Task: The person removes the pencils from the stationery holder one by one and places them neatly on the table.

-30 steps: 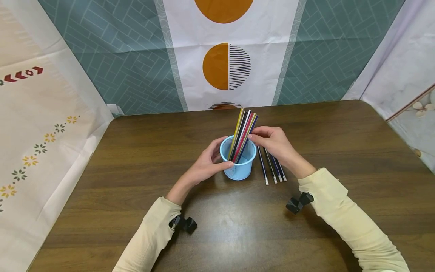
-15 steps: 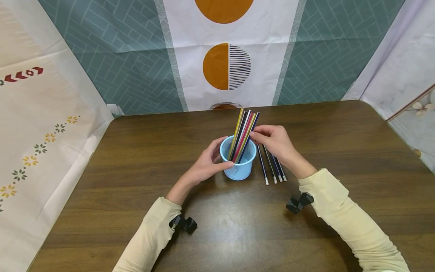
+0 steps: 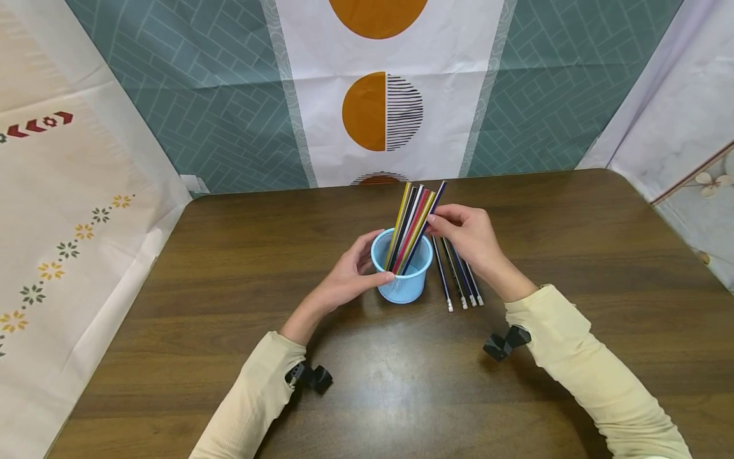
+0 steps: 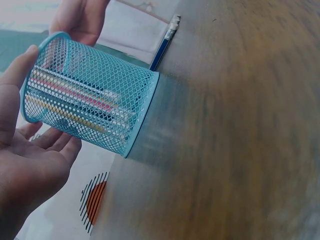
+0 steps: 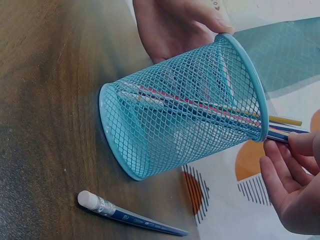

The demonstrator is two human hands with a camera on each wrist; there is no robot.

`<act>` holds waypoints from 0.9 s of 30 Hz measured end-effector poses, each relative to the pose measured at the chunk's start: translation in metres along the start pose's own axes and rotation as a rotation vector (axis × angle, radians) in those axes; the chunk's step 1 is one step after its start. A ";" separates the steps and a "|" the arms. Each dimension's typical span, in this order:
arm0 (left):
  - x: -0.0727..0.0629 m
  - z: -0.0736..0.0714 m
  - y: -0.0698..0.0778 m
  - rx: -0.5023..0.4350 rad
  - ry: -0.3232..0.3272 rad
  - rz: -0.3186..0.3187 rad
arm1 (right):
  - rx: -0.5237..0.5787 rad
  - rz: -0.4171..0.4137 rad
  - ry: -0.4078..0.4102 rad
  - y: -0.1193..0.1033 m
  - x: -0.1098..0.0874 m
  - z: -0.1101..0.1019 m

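A light blue mesh pencil cup point(image 3: 403, 290) stands upright on the table, with several pencils point(image 3: 406, 223) in yellow, black, white and red leaning in it. My left hand point(image 3: 352, 274) holds the cup by its left side, thumb at the near rim and fingers round the far side. With thumb and fingertips, my right hand point(image 3: 467, 236) pinches a dark blue pencil point(image 3: 440, 195) just above the rim; its lower end is inside the cup. In the left wrist view the lower ends of the pencils show through the mesh point(image 4: 100, 90).
Right of the cup, several dark pencils point(image 3: 455, 280) with white erasers lie side by side on the brown wooden table point(image 3: 378, 382), partly under my right hand. One such pencil point(image 5: 135, 220) shows close up in the right wrist view. A patterned cloth point(image 3: 229, 95) hangs behind the table.
My right hand has risen slightly and shifted right, and the top of the dark blue pencil has moved up and away from the others. My left hand and the cup have stayed put.
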State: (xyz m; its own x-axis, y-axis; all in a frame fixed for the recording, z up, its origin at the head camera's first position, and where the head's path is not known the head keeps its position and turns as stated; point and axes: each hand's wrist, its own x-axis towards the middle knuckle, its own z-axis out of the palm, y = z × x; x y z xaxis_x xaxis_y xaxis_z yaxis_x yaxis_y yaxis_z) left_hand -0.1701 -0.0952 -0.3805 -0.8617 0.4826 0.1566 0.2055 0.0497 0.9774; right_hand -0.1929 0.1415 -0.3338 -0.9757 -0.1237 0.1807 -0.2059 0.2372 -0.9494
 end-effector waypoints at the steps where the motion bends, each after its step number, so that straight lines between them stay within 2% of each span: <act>1: 0.000 0.000 0.000 0.003 0.000 -0.001 | 0.000 -0.004 0.007 0.000 0.000 0.000; 13: 0.001 0.001 0.002 0.000 -0.003 -0.038 | 0.006 -0.042 0.056 -0.007 0.000 -0.005; 21: -0.005 0.004 0.027 0.012 -0.005 -0.046 | 0.034 -0.049 0.083 -0.008 0.001 -0.005; 22: -0.005 0.004 0.027 0.011 -0.005 -0.044 | 0.036 -0.050 0.086 -0.008 0.001 -0.005; 27: 0.000 0.001 0.008 0.009 0.003 -0.050 | 0.033 -0.071 0.111 -0.008 0.003 -0.007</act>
State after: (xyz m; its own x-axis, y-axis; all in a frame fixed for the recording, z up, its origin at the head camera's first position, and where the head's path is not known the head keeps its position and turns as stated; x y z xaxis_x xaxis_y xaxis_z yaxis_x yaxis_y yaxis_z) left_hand -0.1674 -0.0940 -0.3726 -0.8725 0.4766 0.1077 0.1661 0.0819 0.9827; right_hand -0.1944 0.1459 -0.3235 -0.9613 -0.0313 0.2738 -0.2744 0.1992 -0.9407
